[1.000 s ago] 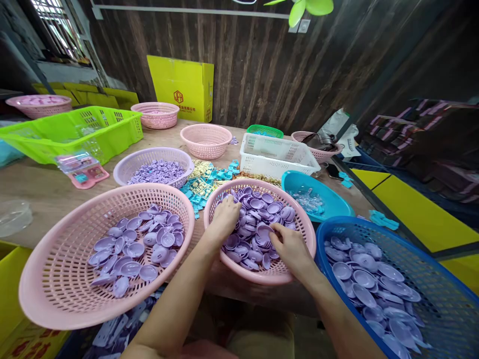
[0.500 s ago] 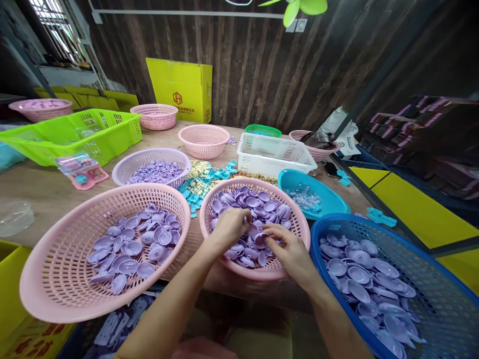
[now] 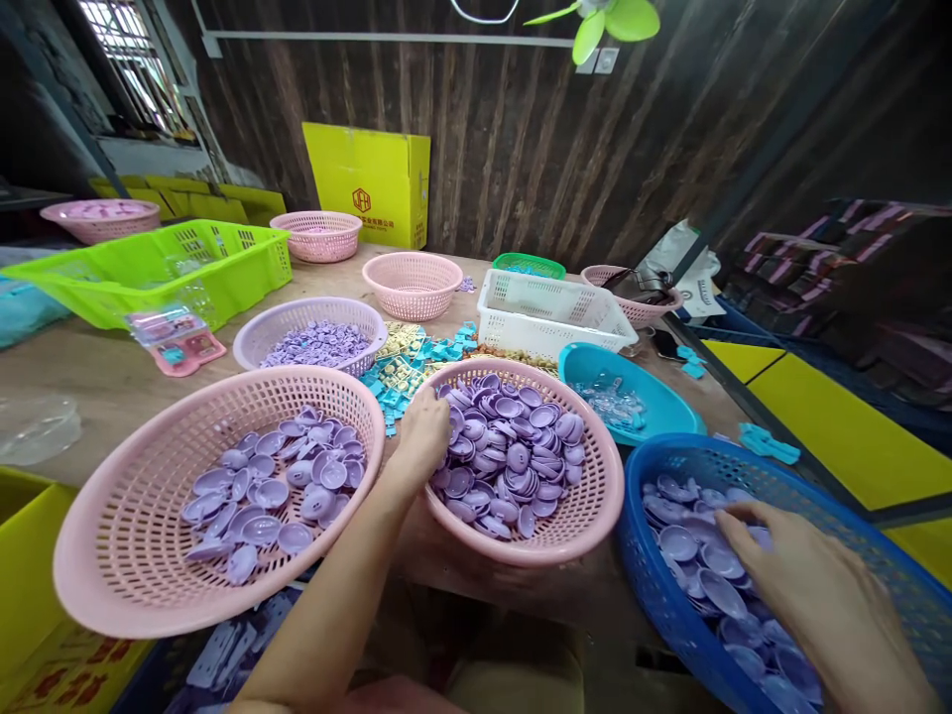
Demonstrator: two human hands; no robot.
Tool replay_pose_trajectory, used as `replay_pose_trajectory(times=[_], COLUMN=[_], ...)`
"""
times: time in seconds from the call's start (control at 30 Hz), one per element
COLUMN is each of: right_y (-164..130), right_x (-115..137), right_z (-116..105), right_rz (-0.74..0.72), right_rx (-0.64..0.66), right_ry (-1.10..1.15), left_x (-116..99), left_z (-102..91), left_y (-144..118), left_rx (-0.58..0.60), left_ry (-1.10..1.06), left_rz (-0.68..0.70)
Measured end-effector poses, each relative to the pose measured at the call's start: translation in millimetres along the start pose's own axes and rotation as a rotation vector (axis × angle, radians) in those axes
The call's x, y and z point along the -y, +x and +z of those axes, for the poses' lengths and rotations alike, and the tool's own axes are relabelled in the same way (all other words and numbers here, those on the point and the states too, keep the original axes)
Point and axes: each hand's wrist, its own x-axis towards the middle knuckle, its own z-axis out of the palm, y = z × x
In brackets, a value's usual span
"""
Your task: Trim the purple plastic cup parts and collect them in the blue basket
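Observation:
In the head view, my left hand [image 3: 425, 428] is at the left rim of the middle pink basket [image 3: 602, 521], fingers curled together; whatever they may hold is hidden. That basket carries a heap of small round purple plastic pieces [image 3: 519, 456], like shallow dishes or lids. Over the blue basket [image 3: 640, 555] at right, my right hand [image 3: 810, 575] reaches down with thumb and forefinger stretched out, and I see nothing between them. Beneath it lie larger purple spoon-shaped pieces [image 3: 721, 593]. The other fingertips of this hand are hidden.
A large pink basket [image 3: 111, 535] with more purple pieces stands at left. Behind are a lilac basket [image 3: 249, 342] of tiny purple parts, loose blue and cream parts [image 3: 406, 367], a white crate [image 3: 550, 322] and a turquoise tray [image 3: 673, 412]. A green crate [image 3: 245, 268] sits back left.
Both hands have parted from over the middle basket's heap. The left has moved to its left rim; the right has gone right, over the blue basket. The view has shifted slightly.

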Motion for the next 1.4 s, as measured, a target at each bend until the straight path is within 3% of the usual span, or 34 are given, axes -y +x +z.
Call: replay_pose_trajectory(times=[0.1, 0.23, 0.4, 0.6, 0.7, 0.8, 1.0, 1.17, 1.27, 1.4], right_y=[-4, -9, -4, 7, 11, 11, -1, -16, -24, -32], right_x=[19, 84, 156, 201, 206, 199, 166, 146, 144, 144], right_z=[10, 30, 53, 88, 97, 92, 62, 49, 47, 47], right_rz=[-0.163, -0.389, -0.588, -0.840, -0.886, -0.896, -0.896, -0.902, -0.877, -0.778], right_rx=[0.036, 0.200, 0.533, 0.646, 0.661, 0.605, 0.340, 0.115, 0.094, 0.185], right_ry=[-0.056, 0.137, 0.113, -0.056, -0.097, -0.075, -0.035, -0.014, 0.039, 0.269], left_x=[-5, -6, -2, -1, 2, 4, -5, -20, -28, -35], left_z=[7.6, 9.2, -3.1, -8.1, -4.9, -2.5, 2.3, 2.4, 2.2, 5.4], left_y=[1, 0, -5, -18, -21, -21, -26, -31, -35, -37], left_rx=[0.044, 0.038, -0.084, -0.250, -0.261, -0.202, -0.032, 0.178, 0.288, 0.279], left_ry=[0.085, 0.007, -0.218, -0.475, -0.528, -0.512, -0.484, -0.677, -0.826, -0.835], left_rz=[0.035, 0.031, -0.160, -0.211, -0.150, -0.125, 0.002, 0.162, 0.213, 0.148])
